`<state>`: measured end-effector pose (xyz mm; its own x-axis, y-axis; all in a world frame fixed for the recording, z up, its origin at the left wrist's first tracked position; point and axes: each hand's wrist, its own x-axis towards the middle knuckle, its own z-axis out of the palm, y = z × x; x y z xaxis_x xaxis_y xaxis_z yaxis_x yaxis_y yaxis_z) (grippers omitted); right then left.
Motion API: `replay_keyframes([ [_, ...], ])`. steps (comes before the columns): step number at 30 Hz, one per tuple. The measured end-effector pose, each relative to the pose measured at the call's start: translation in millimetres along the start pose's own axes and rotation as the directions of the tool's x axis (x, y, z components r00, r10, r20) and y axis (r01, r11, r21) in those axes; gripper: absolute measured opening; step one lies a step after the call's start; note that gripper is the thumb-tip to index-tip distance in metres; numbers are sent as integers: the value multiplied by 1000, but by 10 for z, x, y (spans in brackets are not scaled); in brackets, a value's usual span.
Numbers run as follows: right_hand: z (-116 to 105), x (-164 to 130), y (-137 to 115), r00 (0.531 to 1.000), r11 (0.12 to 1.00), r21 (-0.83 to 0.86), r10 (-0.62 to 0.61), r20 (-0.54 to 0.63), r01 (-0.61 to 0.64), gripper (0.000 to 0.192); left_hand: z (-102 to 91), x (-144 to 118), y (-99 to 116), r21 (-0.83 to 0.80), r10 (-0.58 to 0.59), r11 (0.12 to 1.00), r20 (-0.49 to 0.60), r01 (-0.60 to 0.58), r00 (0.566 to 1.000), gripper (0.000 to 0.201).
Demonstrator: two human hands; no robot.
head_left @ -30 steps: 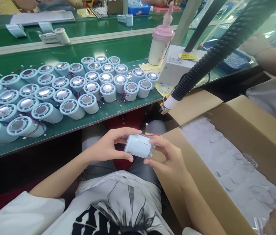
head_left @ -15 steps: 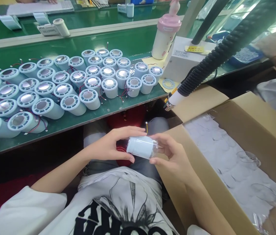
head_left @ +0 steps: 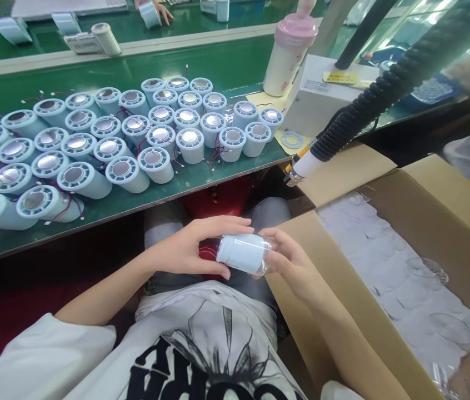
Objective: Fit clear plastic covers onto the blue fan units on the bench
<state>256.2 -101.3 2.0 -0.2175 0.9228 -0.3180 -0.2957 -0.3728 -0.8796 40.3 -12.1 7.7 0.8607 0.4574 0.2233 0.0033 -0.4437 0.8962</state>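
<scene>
Approx 40 pale-blue cylinders [head_left: 93, 150] stood/lay packed across the green bench [head_left: 226, 66], left edge to mid, none capped. L hand [head_left: 189, 250] and R hand [head_left: 291, 264] both clamped one cylinder [head_left: 241, 253] over the lap below the bench's near edge, clear cap half on. Box [head_left: 343, 289] at right held more caps. Judged early: nearly all left.

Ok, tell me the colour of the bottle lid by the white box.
Pink lid, clearest in the head view.
</scene>
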Motion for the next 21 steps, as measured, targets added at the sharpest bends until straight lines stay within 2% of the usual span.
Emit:
replay_keyframes([
  [5, 23, 16, 46, 994, 992, 58, 108, 27, -109, 40, 2, -16, 0, -23, 10, 1000, 14, -10, 1000, 77],
  [12, 65, 48, 55, 979, 972, 123, 196, 61, -202, 53, 19, -29, -16, -67, -10, 998, 16, 11, 1000, 80],
  [17, 82, 53, 59, 952, 943, 146, 283, 120, -299, 60, 21, -31, -19, -92, -21, 995, 13, 22, 1000, 79],
  [21, 68, 75, 87, 948, 938, 151, 299, 106, -313, 58, 41, -32, -47, -163, -69, 984, -10, 67, 998, 81],
])
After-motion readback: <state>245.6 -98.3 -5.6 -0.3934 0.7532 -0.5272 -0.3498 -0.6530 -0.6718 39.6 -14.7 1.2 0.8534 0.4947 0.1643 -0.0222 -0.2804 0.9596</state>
